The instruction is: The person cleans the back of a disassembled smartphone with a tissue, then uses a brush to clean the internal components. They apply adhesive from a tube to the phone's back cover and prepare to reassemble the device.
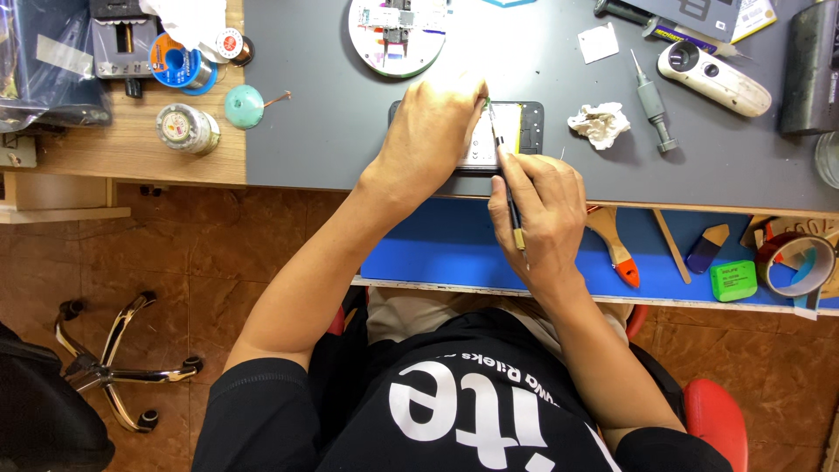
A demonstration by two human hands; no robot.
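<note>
An opened phone (523, 129) lies flat on the grey mat (332, 96), its insides facing up. My left hand (433, 131) rests over the phone's left part, fingers curled down on it, holding it in place. My right hand (544, 218) grips a thin dark tool (502, 157) like a pen. The tool's tip touches the phone's upper middle, close to my left fingertips.
A crumpled white wipe (599, 123) and a grey syringe-like applicator (652, 103) lie right of the phone. A round tray (398, 35) of parts sits behind it. Solder reels (179, 65) stand at the left. A brush (614, 245), tape roll (793, 262) and small green box (732, 281) lie on the blue shelf.
</note>
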